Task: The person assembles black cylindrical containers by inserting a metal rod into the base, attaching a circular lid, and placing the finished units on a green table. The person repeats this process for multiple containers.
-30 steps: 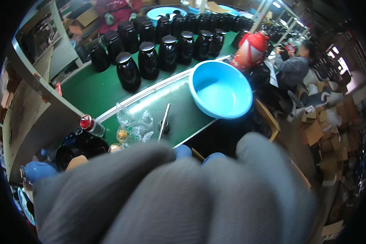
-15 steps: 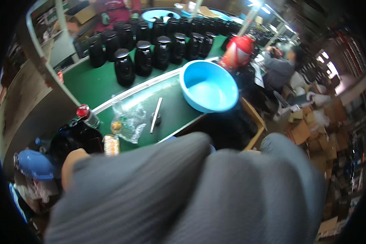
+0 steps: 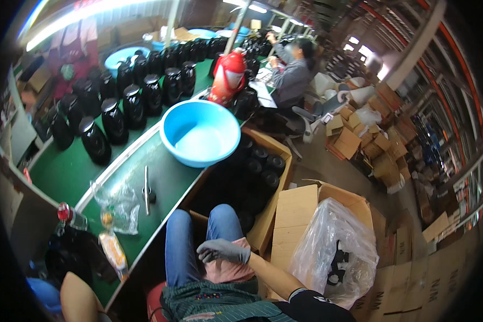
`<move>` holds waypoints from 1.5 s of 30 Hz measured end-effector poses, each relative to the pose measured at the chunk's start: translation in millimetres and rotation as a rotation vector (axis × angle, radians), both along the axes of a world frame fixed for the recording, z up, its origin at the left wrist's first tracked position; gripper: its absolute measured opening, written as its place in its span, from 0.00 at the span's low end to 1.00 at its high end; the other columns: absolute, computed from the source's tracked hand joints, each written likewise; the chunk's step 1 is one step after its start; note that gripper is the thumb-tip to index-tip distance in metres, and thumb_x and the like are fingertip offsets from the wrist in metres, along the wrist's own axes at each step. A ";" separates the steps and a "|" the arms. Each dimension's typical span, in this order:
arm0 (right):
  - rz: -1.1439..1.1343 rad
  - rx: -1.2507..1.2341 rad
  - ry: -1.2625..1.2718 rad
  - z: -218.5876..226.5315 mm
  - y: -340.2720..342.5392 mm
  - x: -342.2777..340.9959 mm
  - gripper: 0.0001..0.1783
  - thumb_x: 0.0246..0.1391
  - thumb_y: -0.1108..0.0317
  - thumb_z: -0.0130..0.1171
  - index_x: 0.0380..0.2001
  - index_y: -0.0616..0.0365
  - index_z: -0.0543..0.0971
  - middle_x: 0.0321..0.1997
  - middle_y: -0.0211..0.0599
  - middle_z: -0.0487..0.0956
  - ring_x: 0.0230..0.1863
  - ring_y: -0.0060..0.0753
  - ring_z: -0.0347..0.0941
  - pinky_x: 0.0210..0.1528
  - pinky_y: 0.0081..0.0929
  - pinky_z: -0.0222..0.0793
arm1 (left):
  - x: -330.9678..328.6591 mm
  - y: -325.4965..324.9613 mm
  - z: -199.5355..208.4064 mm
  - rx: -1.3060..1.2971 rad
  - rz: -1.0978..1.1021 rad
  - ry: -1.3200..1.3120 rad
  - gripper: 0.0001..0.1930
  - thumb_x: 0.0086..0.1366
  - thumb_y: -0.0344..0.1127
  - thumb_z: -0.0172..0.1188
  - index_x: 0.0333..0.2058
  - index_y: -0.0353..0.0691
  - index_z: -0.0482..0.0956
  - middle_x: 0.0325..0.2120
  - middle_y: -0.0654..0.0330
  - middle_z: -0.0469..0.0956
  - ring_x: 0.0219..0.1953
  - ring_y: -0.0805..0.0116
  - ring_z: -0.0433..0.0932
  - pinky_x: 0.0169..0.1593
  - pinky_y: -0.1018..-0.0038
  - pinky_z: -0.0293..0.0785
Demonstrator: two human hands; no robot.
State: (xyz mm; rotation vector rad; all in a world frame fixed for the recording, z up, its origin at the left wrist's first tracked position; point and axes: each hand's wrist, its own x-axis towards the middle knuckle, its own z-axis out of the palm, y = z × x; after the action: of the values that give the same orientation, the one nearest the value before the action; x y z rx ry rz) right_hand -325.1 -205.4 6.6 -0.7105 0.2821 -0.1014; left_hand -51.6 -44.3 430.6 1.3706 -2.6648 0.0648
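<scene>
My right hand (image 3: 224,250), in a grey knit glove, lies over my lap with its fingers loosely extended. Under it is a pink cloth (image 3: 226,271), spread on my thigh above blue jeans; I see no object in the fingers. Of my left arm (image 3: 76,296) only a bent bare part shows at the lower left, and its hand is out of the picture. Ahead of my knees stands an open carton (image 3: 285,185) of round black parts. A light blue basin (image 3: 169,140) rests at the green bench's edge.
Rows of glossy black housings (image 3: 114,121) line the green bench (image 3: 163,180). A plastic bag (image 3: 126,212), bottle (image 3: 72,216) and yellow-white packet (image 3: 112,251) lie nearer. A carton (image 3: 295,212) with clear plastic liner stands at right. A co-worker (image 3: 292,75) sits beyond a red-topped object (image 3: 229,78).
The large grey ribbed shape, apparently gloved fingers close up, has left the lower view. My lap and gloved right hand now show. The view has swung right.
</scene>
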 end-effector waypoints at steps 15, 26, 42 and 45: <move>-0.230 -0.554 0.277 26.3 2.0 -6.3 0.24 0.79 0.61 0.47 0.68 0.61 0.75 0.67 0.45 0.79 0.69 0.42 0.75 0.74 0.39 0.71 | 0.0 -50.9 10.5 0.158 0.126 0.113 0.09 0.66 0.40 0.67 0.39 0.42 0.86 0.22 0.60 0.81 0.26 0.64 0.86 0.24 0.64 0.76; -0.040 -1.114 -0.040 20.1 -8.2 11.6 0.25 0.74 0.66 0.50 0.70 0.62 0.73 0.68 0.40 0.80 0.68 0.43 0.75 0.72 0.38 0.69 | -41.8 12.9 25.6 -0.038 0.069 -0.026 0.16 0.64 0.41 0.73 0.47 0.43 0.85 0.26 0.65 0.82 0.29 0.70 0.86 0.32 0.66 0.79; -0.001 0.003 -0.071 0.8 -9.6 9.1 0.26 0.81 0.63 0.41 0.74 0.64 0.67 0.70 0.48 0.77 0.70 0.42 0.75 0.77 0.40 0.68 | -5.7 21.6 109.1 0.228 0.432 0.398 0.21 0.74 0.40 0.67 0.58 0.35 0.76 0.39 0.52 0.81 0.37 0.60 0.83 0.42 0.68 0.81; 0.028 0.042 -0.034 4.4 -14.2 30.7 0.26 0.81 0.63 0.41 0.73 0.64 0.67 0.68 0.46 0.78 0.70 0.42 0.75 0.78 0.42 0.67 | -4.7 33.6 68.5 0.130 0.149 0.126 0.16 0.74 0.43 0.66 0.49 0.38 0.76 0.31 0.54 0.78 0.31 0.59 0.82 0.35 0.65 0.79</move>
State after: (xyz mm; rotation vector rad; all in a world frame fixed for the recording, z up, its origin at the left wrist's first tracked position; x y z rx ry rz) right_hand -294.4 -219.6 11.1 -0.6704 0.2405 -0.0808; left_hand -56.3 -10.7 499.1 1.5550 -2.4998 -0.1766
